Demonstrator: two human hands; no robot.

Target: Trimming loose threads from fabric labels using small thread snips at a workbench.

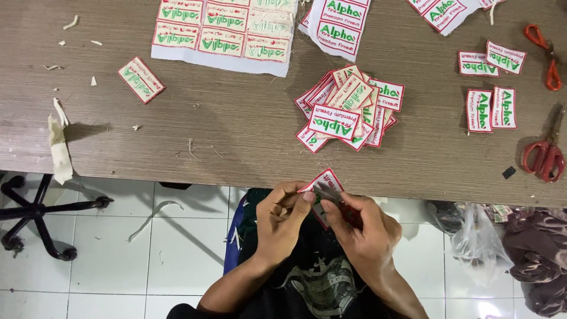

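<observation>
Left hand (282, 214) pinching a patch (323, 182) just below the desk (236, 136) edge, right hand (360, 227) closing on small scissors (338, 201) touching it, pile of patches (348, 109) lying on the desk, red scissors (544, 156) sitting at right

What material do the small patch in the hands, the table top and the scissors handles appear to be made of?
The patch, pinched by the left hand and right hand, looks like embroidered cloth: matte, red stitched border. The table top seems to be wood-grain laminate, streaked grey-brown, dull; it may be veneer. The scissors handles look like smooth red plastic.
</observation>
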